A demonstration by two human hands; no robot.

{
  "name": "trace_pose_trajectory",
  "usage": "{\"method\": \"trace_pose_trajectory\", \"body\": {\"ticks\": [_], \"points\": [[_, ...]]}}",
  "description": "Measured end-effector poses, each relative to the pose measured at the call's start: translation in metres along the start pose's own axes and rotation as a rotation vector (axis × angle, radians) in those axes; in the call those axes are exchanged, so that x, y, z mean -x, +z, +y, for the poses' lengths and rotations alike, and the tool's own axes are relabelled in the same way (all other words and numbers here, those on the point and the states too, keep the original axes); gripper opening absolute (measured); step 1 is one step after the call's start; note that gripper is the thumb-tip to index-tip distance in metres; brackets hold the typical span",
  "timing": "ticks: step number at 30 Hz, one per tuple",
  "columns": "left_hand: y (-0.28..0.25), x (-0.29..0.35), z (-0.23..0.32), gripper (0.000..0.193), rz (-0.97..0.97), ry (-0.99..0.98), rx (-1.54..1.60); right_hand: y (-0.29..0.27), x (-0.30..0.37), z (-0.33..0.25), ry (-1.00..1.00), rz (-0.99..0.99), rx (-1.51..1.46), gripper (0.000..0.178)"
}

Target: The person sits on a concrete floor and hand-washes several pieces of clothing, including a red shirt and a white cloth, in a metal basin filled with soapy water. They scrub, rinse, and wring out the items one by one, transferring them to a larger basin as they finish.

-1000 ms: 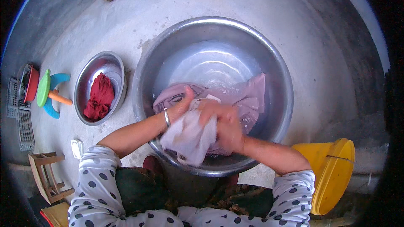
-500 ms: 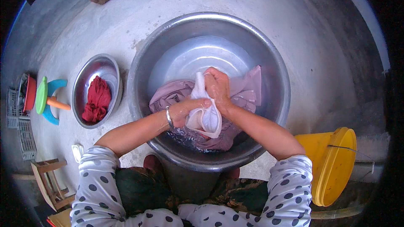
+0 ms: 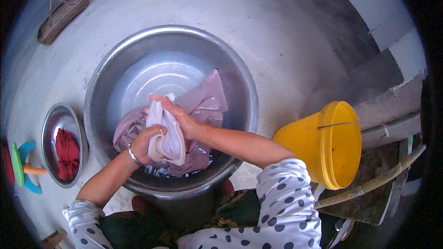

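Note:
A wet white cloth point(image 3: 171, 139) is bunched between my two hands over a large metal basin point(image 3: 238, 87). My left hand point(image 3: 146, 143), with a silver bangle at its wrist, closes on the cloth's near left side. Farther up, my right hand point(image 3: 183, 121) grips the same cloth, its fingers partly hidden behind the fabric. The cloth's near end hangs loose and folded open. Beneath it a mauve garment point(image 3: 208, 100) lies crumpled in the basin's shallow water, one part reaching up the right side.
A smaller metal bowl point(image 3: 50, 127) holding a dark red cloth point(image 3: 67, 154) stands on the left. Beyond it is a green, blue and orange plastic item point(image 3: 18, 163). A yellow bucket point(image 3: 302, 140) leans at right, near a bamboo pole point(image 3: 369, 185). A woven basket point(image 3: 63, 16) lies far left.
The view has swung right, so the basin sits farther left. My right hand has turned from a fist above the cloth to lie along its side. Both hands still hold the cloth.

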State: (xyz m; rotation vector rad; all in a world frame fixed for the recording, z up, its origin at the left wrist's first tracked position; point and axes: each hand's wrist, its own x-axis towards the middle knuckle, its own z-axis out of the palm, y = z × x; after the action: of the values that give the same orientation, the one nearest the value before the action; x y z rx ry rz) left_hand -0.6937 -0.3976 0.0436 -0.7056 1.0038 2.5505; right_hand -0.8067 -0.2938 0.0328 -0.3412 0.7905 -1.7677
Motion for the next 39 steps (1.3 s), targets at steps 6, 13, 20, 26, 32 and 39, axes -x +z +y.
{"method": "trace_pose_trajectory", "body": {"ticks": [6,13,20,26,32,39], "points": [[0.009,0.000,-0.003,0.029,0.017,0.004,0.090,0.006,-0.004,-0.005,-0.226,0.112,0.285,0.035],[-0.005,0.002,0.000,0.028,-0.015,0.040,-0.054,0.028,-0.009,-0.019,-0.346,0.119,0.644,0.017],[-0.010,-0.018,0.001,0.035,-0.025,0.084,-0.152,0.018,-0.026,-0.021,-0.332,0.394,0.870,0.013],[-0.003,0.001,0.013,0.079,-0.396,0.094,0.040,0.020,-0.021,-0.032,-0.363,0.395,0.768,0.014],[0.024,-0.007,0.001,0.043,-0.120,0.150,-0.180,0.025,-0.035,-0.030,-0.435,0.493,1.064,0.021],[-0.001,-0.003,0.007,0.039,-0.175,0.013,0.167,0.039,-0.026,-0.081,-0.043,-0.137,0.767,0.091]]}}
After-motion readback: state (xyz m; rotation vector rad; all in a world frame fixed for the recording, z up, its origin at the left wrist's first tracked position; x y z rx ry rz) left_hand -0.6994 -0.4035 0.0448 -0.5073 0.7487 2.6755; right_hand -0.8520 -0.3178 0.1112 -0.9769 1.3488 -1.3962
